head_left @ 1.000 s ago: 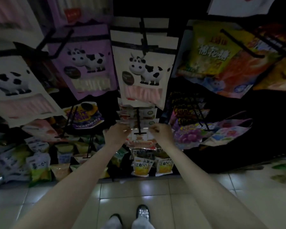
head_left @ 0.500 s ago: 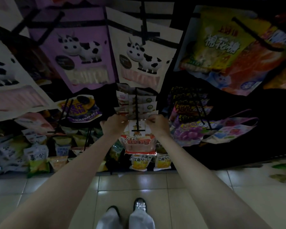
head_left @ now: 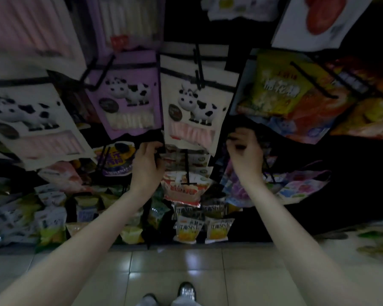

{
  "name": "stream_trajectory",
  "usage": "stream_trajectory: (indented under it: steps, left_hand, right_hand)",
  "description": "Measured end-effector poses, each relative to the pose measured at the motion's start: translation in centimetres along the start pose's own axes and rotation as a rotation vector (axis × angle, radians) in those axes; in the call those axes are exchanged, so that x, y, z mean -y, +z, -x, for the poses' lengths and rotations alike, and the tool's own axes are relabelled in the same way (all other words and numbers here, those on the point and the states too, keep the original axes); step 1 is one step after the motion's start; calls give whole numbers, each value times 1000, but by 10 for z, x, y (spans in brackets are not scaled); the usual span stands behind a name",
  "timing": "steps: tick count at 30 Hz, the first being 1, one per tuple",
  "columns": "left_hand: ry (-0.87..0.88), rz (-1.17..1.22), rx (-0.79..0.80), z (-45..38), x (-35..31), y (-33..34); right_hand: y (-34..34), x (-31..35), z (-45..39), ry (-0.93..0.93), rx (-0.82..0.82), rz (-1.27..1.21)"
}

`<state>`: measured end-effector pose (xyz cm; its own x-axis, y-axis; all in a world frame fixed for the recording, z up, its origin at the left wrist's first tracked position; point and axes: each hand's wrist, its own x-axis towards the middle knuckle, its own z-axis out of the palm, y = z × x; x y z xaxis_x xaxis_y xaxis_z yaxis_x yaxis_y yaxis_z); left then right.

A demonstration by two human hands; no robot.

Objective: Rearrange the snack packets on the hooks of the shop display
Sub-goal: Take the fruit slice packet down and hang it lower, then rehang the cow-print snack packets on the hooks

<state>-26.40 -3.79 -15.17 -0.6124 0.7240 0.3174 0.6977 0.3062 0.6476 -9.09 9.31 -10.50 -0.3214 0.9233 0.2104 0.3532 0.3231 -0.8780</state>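
Both hands, left (head_left: pixel 146 164) and right (head_left: pixel 245 156), flanked the flat glossy cream cow packet (head_left: pixel 195 107), fingers curled at its lower corners, grip unclear.

Below me the floor (head_left: pixel 164 272) is laid in pale glossy square tiles with thin dark grout lines, and a soft patch of light shines on one tile just ahead of my feet. My two shoes (head_left: pixel 187 291) show at the bottom edge, dark with a silvery sheen on the toes, the one on the right of the picture a little further forward. Light grey trouser cuffs (head_left: pixel 181 302) sit over them. The floor runs up to the dark base of the rack.
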Motion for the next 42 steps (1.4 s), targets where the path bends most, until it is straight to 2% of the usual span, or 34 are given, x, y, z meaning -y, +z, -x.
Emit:
stream_trajectory:
  steps: [4,6,9,13,15,17,20,23,27,35,42]
  left_hand:
    - [36,18,-50,-18,-25,-32]
    - [73,27,-56,-21,-36,-46]
    - [137,29,-85,-22,-45,-67]
    - [235,-27,-170,-23,-54,-100]
    - [338,3,-205,-23,-64,-116]
    - [457,72,-240,-24,-78,-132]
    - [533,138,-381,-39,-97,-155]
    - [405,153,-479,-65,-109,-174]
    - [223,260,-350,-95,-114,-186]
    - [131,43,-255,-135,-115,-194]
    - [83,29,-394,-130,-128,-194]
  right_hand:
    - [-3,58,-31,-138,14,-87]
    - [5,75,-44,-102,36,-145]
    - [12,80,-48,30,-42,-238]
    - [7,88,-29,-23,-142,-207]
    - [-5,105,-17,-141,-234,-198]
    - [-18,129,-9,-335,-284,-185]
    - [-26,164,-8,-518,-175,-134]
    - [-18,184,-15,-573,-90,-47]
    - [-6,192,-19,-500,-42,-71]
    - [-2,202,-26,-445,-4,-14]
    - [0,204,-28,-393,69,-26]
